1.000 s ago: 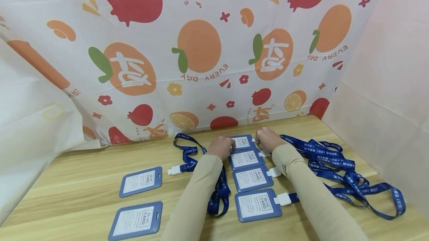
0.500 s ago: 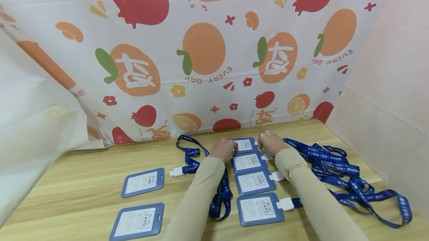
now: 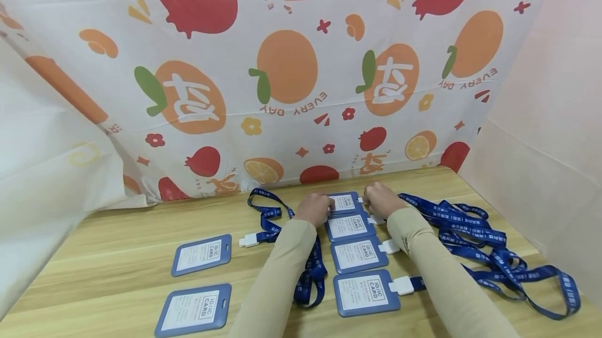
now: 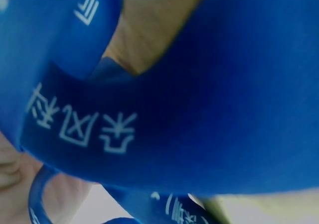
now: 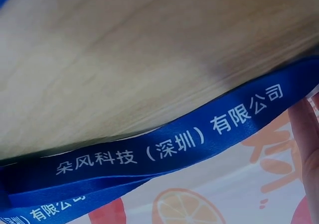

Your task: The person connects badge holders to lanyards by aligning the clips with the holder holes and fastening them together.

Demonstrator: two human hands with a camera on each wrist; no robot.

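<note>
My left hand (image 3: 312, 209) grips the left edge of the farthest blue badge holder (image 3: 343, 202), which has a white ID/IC card insert. Opposite it, my right hand (image 3: 380, 199) pinches the white lanyard clip (image 3: 360, 200) at that holder's slotted end, its fingertips partly hidden. A blue lanyard (image 4: 199, 109) with white lettering fills most of the left wrist view, with a bit of hand (image 4: 60, 194) below. In the right wrist view a blue strap (image 5: 174, 139) runs across, and a finger (image 5: 305, 134) shows at the right edge.
Three more badge holders (image 3: 360, 254) lie nearer in the same column, white clips at their right ends. Their blue lanyards (image 3: 470, 228) pile up at right. Two loose holders (image 3: 202, 255) lie left, near a separate lanyard (image 3: 270, 213) with its clip. Printed cloth (image 3: 287, 66) hangs behind.
The head view has shifted a little, so everything appears slightly farther right and lower than a second ago. Both hands stay at the farthest badge holder and its clip.
</note>
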